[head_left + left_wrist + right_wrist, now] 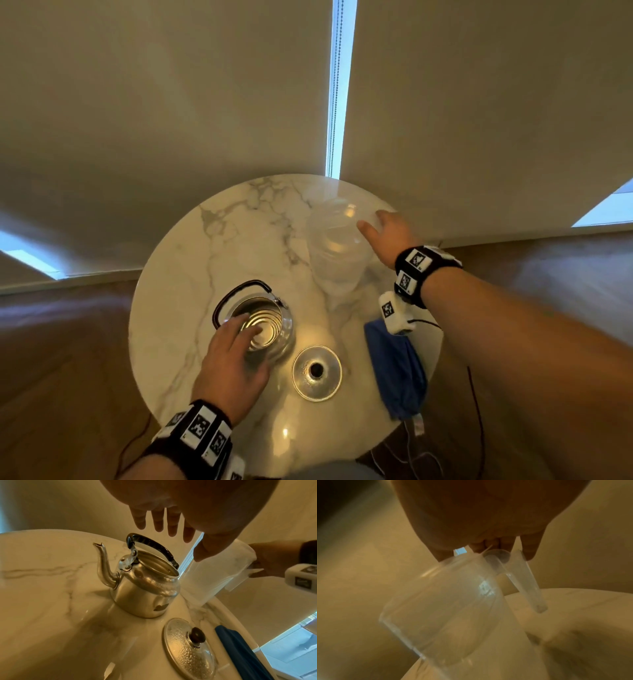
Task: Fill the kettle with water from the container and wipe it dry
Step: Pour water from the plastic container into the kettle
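Note:
The steel kettle (274, 329) stands open on the round marble table (178, 281), its black handle folded back and its spout (102, 563) pointing away from the jug. My left hand (239, 346) hovers over the kettle's mouth with straight fingers (172, 524), touching nothing. A clear plastic water container (337, 253) with a side handle (523, 580) stands behind the kettle to the right. My right hand (387, 229) is at that handle's top, fingers on one side and thumb (530, 550) on the other. The blue cloth (397, 370) lies at the table's right edge.
The kettle's lid (317, 372) lies knob up just right of the kettle, wet with droplets (187, 654). Beige blinds hang close behind the table. Cables run over the wooden floor (68, 359) at the table's near right.

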Tool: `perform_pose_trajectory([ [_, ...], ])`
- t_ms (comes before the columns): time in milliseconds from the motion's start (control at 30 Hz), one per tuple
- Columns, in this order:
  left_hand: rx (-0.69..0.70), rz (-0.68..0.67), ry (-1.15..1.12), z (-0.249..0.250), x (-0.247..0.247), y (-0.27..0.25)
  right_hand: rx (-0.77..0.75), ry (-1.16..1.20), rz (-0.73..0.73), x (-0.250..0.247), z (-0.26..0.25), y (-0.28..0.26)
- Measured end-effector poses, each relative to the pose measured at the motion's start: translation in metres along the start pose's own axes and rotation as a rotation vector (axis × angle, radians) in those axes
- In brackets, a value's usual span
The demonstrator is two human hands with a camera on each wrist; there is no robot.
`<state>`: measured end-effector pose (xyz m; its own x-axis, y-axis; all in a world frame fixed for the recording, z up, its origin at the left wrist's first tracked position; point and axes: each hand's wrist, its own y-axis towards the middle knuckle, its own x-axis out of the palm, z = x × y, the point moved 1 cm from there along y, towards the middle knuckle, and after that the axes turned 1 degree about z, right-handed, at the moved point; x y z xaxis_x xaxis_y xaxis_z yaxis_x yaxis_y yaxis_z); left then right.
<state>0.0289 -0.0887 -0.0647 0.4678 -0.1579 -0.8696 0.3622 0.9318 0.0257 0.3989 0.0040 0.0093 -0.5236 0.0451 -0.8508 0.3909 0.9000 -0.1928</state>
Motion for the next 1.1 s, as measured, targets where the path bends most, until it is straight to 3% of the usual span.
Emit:
perform_pose_trajectory([
  [100, -0.022, 0.003, -0.021, 0.003, 0.007, -0.006, -0.021, 0.044, 0.112, 0.010, 0.010, -0.025],
  [200, -0.063, -0.020, -0.046, 0.004, 0.017, -0.010, 0.049, 0.176, 0.164, 0.018, 0.020, -0.054],
  [333, -0.085, -0.046, -0.072, 0.010, 0.029, -0.013, 0.195, 0.485, 0.093, 0.022, 0.027, -0.082],
  [567, -0.127, -0.054, -0.112, 0.025, 0.038, -0.021, 0.257, 0.680, -0.114, 0.045, 0.042, -0.089],
  [733, -0.138, -0.044, -0.138, 0.033, 0.031, -0.023, 0.281, 0.852, -0.085, 0.055, 0.040, -0.089],
  [867, -0.078, 0.020, -0.191, 0.045, 0.017, -0.013, 0.251, 0.951, -0.052, 0.051, 0.028, -0.084],
  [967, -0.079, 0.073, -0.351, 0.058, 0.002, 0.002, 0.178, 0.922, -0.069, 0.040, 0.019, -0.086],
  [1100, -0.251, 0.114, -0.668, 0.066, -0.011, 0.023, 0.074, 0.917, -0.116, 0.028, 0.016, -0.102],
])
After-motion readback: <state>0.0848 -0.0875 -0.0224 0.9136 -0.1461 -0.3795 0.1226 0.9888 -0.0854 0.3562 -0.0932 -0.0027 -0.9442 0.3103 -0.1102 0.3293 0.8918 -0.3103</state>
